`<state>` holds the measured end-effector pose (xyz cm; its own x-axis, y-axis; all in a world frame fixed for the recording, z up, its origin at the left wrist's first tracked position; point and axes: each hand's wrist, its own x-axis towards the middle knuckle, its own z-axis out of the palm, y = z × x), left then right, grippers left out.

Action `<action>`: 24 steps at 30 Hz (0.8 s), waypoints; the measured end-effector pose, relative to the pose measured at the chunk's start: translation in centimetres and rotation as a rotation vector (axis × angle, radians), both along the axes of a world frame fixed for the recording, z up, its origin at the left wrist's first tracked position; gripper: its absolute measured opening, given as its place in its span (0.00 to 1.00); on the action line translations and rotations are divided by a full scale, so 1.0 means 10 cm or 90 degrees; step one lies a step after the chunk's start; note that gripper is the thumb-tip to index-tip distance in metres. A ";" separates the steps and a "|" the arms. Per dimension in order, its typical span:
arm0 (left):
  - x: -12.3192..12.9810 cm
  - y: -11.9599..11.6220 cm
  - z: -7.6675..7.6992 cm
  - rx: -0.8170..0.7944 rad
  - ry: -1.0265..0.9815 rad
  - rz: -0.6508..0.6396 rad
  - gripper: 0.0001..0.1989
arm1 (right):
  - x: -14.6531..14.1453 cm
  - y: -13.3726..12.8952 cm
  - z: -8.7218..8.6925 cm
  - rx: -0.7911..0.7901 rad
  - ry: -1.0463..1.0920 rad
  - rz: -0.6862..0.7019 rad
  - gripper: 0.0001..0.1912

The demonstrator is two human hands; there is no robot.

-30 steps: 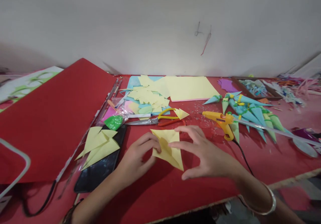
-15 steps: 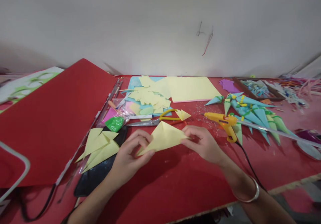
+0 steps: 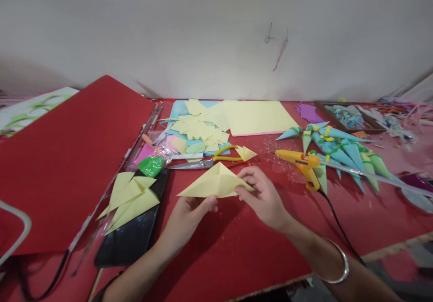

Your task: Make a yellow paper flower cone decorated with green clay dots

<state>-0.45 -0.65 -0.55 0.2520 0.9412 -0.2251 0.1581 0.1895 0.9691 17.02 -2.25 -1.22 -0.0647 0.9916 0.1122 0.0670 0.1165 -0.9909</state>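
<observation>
A folded pale yellow paper [image 3: 214, 182], roughly a triangle with its peak pointing away, is held above the red table. My left hand [image 3: 189, 216] pinches its lower edge near the middle, the thumb at the edge and the other fingers partly hidden beneath. My right hand [image 3: 260, 193] grips the right corner between thumb and fingers. Just beyond the paper lie yellow-handled scissors [image 3: 206, 163] and a small folded yellow piece [image 3: 246, 153]. More folded yellow papers [image 3: 131, 198] rest on a black phone-like slab [image 3: 130, 243] left of my left hand.
A yellow glue gun [image 3: 306, 164] with a long clear stick lies right, beside blue and green paper cones [image 3: 341, 151]. Yellow scraps [image 3: 199, 128] and a sheet stack [image 3: 257, 118] lie at the back. A large red board [image 3: 67, 166] leans at left; a tray [image 3: 370, 123] stands back right.
My left hand has shifted from the paper's left corner to beneath its lower middle edge. The paper is more level, and my right hand has moved slightly left.
</observation>
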 end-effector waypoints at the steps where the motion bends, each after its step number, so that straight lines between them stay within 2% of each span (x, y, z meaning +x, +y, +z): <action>1: 0.00 -0.01 0.01 0.005 0.018 0.007 0.14 | 0.00 0.00 0.00 -0.003 0.003 0.006 0.07; 4: 0.00 -0.02 0.01 0.011 0.051 0.029 0.17 | 0.00 -0.01 0.02 -0.021 0.023 0.013 0.12; 7: 0.02 -0.02 -0.02 -0.016 0.004 0.067 0.15 | -0.02 0.00 0.01 -0.037 0.074 0.018 0.19; 9: 0.04 -0.03 -0.04 -0.041 -0.047 0.088 0.14 | -0.06 0.01 -0.01 -0.038 0.070 0.056 0.15; 12: 0.10 -0.03 -0.04 -0.049 -0.061 0.067 0.15 | -0.11 0.00 -0.04 -0.045 0.044 0.093 0.08; 16: 0.16 -0.05 0.00 -0.038 -0.023 0.036 0.16 | -0.13 -0.03 -0.07 -0.067 0.097 0.052 0.09; 19: 0.17 -0.06 0.04 -0.017 -0.004 0.031 0.15 | -0.12 -0.03 -0.08 -0.098 0.147 0.073 0.09; 24: 0.13 -0.03 0.04 0.080 0.045 0.019 0.10 | -0.10 -0.02 -0.06 -0.049 0.065 0.062 0.08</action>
<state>0.89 -0.90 -0.20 0.2118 0.9698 -0.1207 0.2236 0.0721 0.9720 16.03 -2.46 -1.85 -0.1530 0.9871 0.0470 -0.0418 0.0411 -0.9983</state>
